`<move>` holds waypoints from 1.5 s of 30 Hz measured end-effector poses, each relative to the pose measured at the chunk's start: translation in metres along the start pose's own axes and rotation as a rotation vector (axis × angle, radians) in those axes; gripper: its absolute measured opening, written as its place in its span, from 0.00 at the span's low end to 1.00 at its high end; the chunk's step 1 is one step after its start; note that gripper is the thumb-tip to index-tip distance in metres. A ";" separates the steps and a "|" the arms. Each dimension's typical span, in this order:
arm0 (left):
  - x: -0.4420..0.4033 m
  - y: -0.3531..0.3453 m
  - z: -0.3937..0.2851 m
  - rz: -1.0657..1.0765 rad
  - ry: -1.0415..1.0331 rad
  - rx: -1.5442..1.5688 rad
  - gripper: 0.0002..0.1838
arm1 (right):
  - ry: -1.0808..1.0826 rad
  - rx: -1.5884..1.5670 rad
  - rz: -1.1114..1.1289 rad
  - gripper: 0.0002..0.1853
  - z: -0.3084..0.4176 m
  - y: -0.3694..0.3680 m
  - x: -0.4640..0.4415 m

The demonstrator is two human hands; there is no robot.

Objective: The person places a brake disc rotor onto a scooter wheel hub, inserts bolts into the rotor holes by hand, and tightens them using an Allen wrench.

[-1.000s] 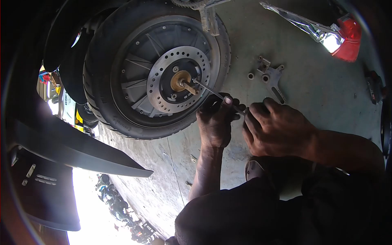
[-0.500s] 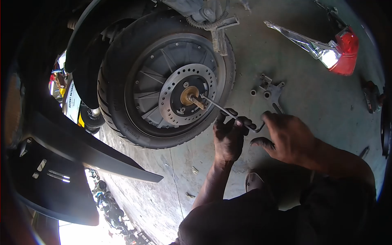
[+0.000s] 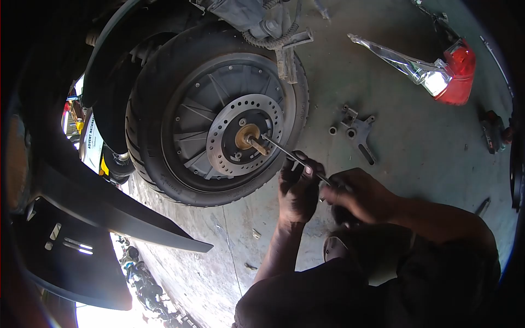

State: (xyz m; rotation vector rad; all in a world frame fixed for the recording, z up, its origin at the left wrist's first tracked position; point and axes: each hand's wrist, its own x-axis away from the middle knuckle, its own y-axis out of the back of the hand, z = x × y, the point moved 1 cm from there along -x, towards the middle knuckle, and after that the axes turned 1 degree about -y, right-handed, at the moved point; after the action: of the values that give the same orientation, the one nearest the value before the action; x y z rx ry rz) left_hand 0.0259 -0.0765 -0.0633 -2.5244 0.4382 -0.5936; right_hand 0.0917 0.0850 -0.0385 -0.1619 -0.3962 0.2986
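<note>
Grey floor (image 3: 322, 98) flanks the wheel (image 3: 191, 120) at eleven o'clock. The left hand (image 3: 298, 188) pinches a rod (image 3: 280, 148) meeting the brake disc (image 3: 219, 141) at its three o'clock; how the right hand (image 3: 361, 192) grips is unclear. Square alignment should prevent slipping.

At upper right of the frame, a red-and-clear lamp (image 3: 439, 80); near the right edge, a red-and-black object (image 3: 494, 132); at lower left, a slotted dark panel (image 3: 76, 268).

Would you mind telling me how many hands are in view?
2. The left hand grips the metal tool partway along, nearer the wheel; the right hand, partly blurred, is at the tool's outer end. No others show, though shadow may hide some.
</note>
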 end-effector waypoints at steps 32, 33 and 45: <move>-0.047 0.063 -0.008 -0.155 -0.405 -0.477 0.23 | 0.738 1.186 -0.427 0.10 -0.002 0.004 0.005; -0.047 0.064 -0.008 -0.158 -0.402 -0.477 0.23 | 0.788 1.268 -0.455 0.10 0.003 0.001 0.007; -0.053 0.057 -0.001 -0.232 -0.381 -0.111 0.24 | 0.098 -0.370 -0.091 0.19 0.000 -0.002 -0.008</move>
State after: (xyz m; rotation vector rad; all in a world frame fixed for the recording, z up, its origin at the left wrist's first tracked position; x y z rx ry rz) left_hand -0.0303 -0.1017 -0.1103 -2.7328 0.0409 -0.1610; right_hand 0.0852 0.0805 -0.0406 -0.5177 -0.3573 0.1246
